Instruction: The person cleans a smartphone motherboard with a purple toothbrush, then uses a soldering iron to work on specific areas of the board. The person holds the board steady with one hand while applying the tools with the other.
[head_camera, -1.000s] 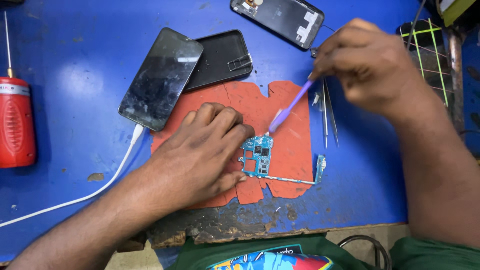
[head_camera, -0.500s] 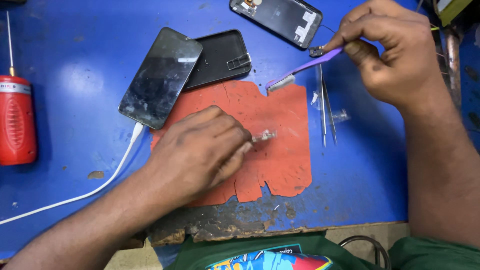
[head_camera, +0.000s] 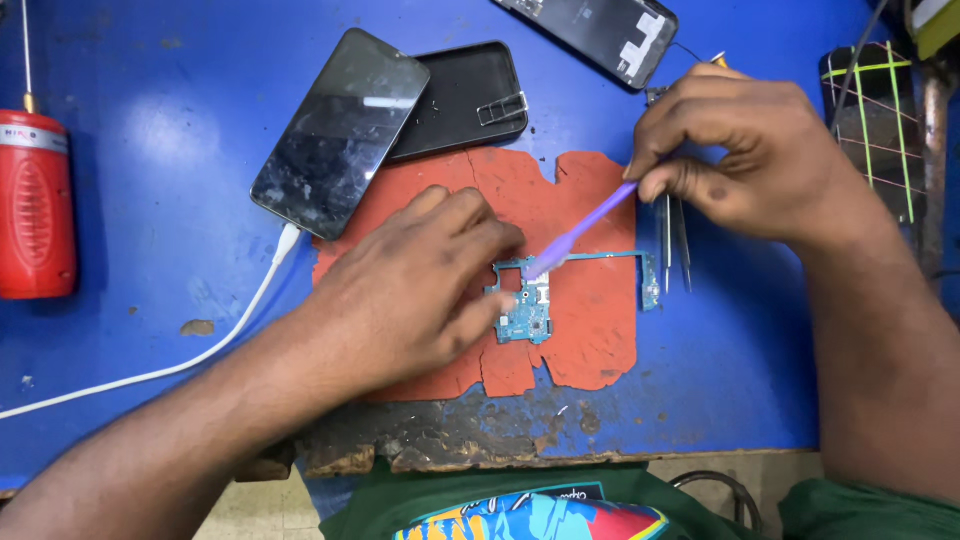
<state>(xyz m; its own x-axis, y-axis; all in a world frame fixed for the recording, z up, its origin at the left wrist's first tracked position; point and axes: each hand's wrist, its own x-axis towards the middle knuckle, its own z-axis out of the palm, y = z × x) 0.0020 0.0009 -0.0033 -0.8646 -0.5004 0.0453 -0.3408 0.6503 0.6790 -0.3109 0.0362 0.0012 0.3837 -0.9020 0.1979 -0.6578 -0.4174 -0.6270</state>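
A small blue-green phone circuit board lies flat on a worn red mat on the blue worktop. My left hand rests on the mat and pins the board's left edge with its fingertips. My right hand grips a purple plastic pry tool, whose tip touches the top of the board. A thin arm of the board runs right to the mat's edge.
A black phone on a white cable lies left of a black back cover. Another opened phone sits at the top. Metal tweezers lie by the mat, a red canister at far left.
The board, covered by my left hand half a second ago, lies flat again and turned round. My right hand has brought the purple tool back down from the upper right onto it.
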